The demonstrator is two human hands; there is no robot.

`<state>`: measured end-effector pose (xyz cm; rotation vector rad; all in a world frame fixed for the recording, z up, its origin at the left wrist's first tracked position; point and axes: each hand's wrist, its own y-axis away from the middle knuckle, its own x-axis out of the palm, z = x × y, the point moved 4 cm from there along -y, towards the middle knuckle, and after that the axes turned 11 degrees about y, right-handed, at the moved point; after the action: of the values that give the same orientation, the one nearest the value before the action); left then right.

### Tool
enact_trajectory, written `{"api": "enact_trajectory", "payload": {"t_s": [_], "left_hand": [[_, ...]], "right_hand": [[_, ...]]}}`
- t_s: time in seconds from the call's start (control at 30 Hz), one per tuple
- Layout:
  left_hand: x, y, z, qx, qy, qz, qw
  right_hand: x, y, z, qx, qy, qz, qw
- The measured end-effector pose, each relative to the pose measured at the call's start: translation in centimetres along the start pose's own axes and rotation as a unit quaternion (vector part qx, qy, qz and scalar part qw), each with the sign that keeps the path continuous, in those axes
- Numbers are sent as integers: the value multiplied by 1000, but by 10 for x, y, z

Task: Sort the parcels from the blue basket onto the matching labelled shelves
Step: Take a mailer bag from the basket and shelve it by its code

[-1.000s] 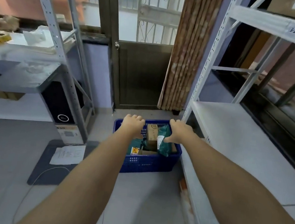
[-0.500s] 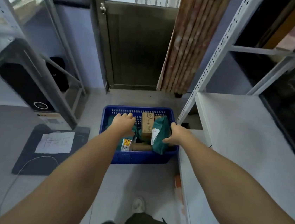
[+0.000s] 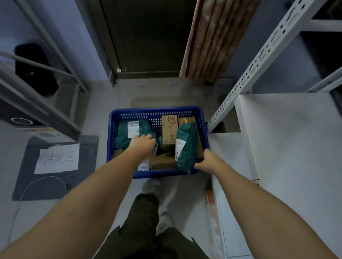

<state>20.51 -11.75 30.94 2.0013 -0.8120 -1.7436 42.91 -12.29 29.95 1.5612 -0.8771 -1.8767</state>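
Since half a second ago the head has tipped further down, so the door's upper part has left the top of the frame and the person's dark trousers (image 3: 142,239) and a pale shoe (image 3: 153,186) now fill the lower middle; both hands have stayed at the basket, the left one having slid slightly deeper among the parcels. At frame centre the blue basket (image 3: 112,135) sits on the grey floor, just left of the white shelf unit (image 3: 291,147) that takes up the right side; the left hand (image 3: 144,144) reaches into it with fingers bent down onto a green plastic mailer (image 3: 124,135) bearing a white label, though whether it actually grips the mailer cannot be told; the right hand (image 3: 208,162) sits at the basket's right rim, thumb and fingers closed on the lower edge of a second green mailer (image 3: 186,148) that stands on end; between the two mailers an upright cardboard box (image 3: 168,132) shows an SF mark and handwriting, and another brown box (image 3: 162,162) lies flat near the basket's near wall; at lower left of the frame a dark floor mat (image 3: 31,188) carries a white sheet of paper (image 3: 58,158) with handwriting; a grey metal rack (image 3: 28,100) crosses the upper left, and a brown curtain (image 3: 213,32) hangs at upper centre beside the dark door (image 3: 152,20).
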Motion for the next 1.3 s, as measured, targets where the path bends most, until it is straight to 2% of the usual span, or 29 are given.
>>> {"api": "enact_trajectory", "payload": {"t_s": [0.27,0.47,0.67,0.8,0.97,1.17,1.27,1.3], "left_hand": [[16,-98,8,33,45,93,994],[59,-157,17,-15,116,139,983],[123,-236,26,-88,237,172,952],[165,-294,22,-118,355,193,907],[217,-332,19,-193,480,172,838],[250,-345,13,-211,620,201,728],[250,-346,8,-199,633,189,724],[250,-348,7,-190,652,182,711]], "right_hand": [[16,-62,-9,82,-113,37,989],[42,-119,-4,101,-153,42,982],[74,-219,-9,120,-174,21,977],[99,-281,-19,161,-189,12,969],[130,-331,-20,195,-214,4,957],[160,-358,-23,210,-228,-22,951],[163,-359,-25,199,-281,-34,938],[163,-359,-25,188,-299,-35,935]]}}
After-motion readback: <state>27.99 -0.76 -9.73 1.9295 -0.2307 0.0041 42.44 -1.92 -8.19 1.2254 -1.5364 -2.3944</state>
